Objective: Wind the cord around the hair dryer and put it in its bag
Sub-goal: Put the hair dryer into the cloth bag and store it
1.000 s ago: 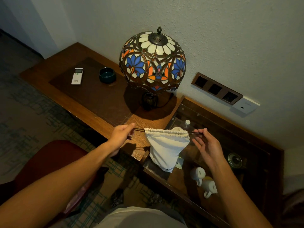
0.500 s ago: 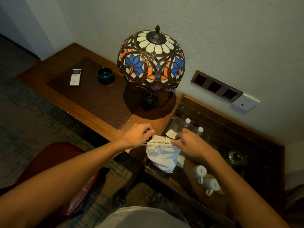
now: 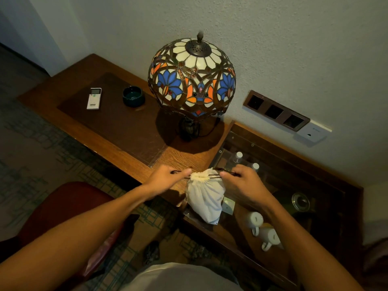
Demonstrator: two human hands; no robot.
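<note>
1. Two levels make up the wooden worktop [image 3: 117, 131], a stained-glass lamp [image 3: 192, 78] standing where the upper meets the lower, glass-topped one.
2. Hanging at that step, the white bag [image 3: 204, 196] bulges, mouth gathered tight; the hair dryer itself is hidden, presumably inside.
3. Left hand [image 3: 168, 179] and right hand [image 3: 241, 183] each pinch one end of the dark drawstring [image 3: 214, 175], fingers curled, apparently pulling apart to cinch it.
</note>
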